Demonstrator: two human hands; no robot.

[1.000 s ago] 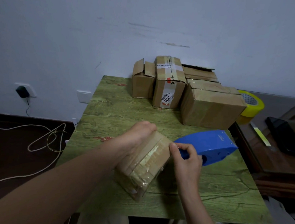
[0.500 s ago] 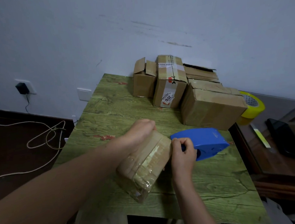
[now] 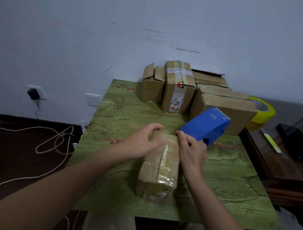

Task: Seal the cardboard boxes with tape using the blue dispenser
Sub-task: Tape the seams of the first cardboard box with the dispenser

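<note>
Box [image 3: 160, 166] looking light, stiff, tape-slick; left hand [image 3: 143, 144] is clamping its far end, right hand [image 3: 192, 151] is gripping blue dispenser [image 3: 206, 124] alongside. Bare cardboard edges probably giving surest hold.

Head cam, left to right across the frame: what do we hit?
Wall plug → white wall plate → left hand → blue dispenser → yellow tape roll → black object. Left out: taped box and right hand, which overlap their neighbours.
</note>
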